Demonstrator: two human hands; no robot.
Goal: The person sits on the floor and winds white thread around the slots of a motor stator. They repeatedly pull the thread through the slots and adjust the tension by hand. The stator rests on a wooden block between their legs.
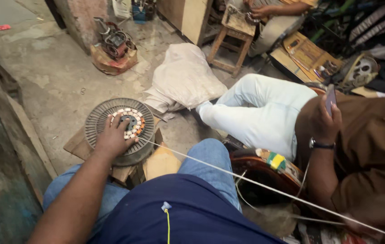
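While the left hand (112,138) presses flat, fingers spread, on the round ribbed stator (119,131) resting on wooden blocks (127,171) before the knees, a taut wire (228,174) runs off rightward: winding appears under way; next pass likely needs steady tension. Right hand blurred at the frame's right edge, grip indeterminate.

Soft daylight comes in from eleven o'clock, brightening the concrete floor (52,68) there. Shadows stay faint and there is no glare. Toward four o'clock the view blurs, and the edges bend wide.
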